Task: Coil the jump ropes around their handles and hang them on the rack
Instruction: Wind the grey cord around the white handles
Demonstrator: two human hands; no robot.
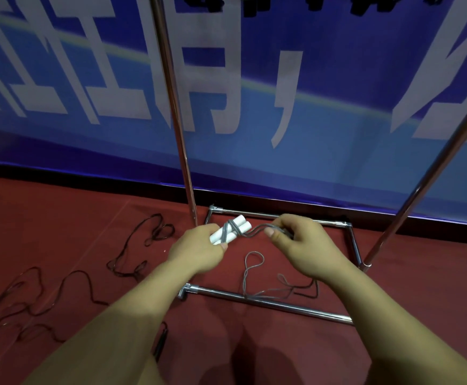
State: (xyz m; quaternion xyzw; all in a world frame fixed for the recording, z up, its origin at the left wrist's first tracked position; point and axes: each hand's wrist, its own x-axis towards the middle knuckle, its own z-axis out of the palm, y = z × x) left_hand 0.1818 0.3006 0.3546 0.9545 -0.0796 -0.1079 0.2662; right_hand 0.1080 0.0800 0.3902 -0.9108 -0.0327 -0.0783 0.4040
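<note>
My left hand (199, 250) grips two white jump-rope handles (231, 232) held side by side, with a few turns of grey rope (233, 227) wrapped around them. My right hand (299, 243) pinches the same grey rope just right of the handles. The slack of the grey rope (251, 270) hangs down in loops to the red floor and over the rack's front base bar. The chrome rack (268, 301) stands right in front of me, its left upright pole (174, 107) and right upright pole (427, 179) rising out of view.
A dark jump rope (132, 251) lies tangled on the red carpet at the left, with a dark handle (161, 343) near my left forearm. More dark rope (18, 304) sprawls at the far left. A blue banner (324, 79) covers the wall behind the rack.
</note>
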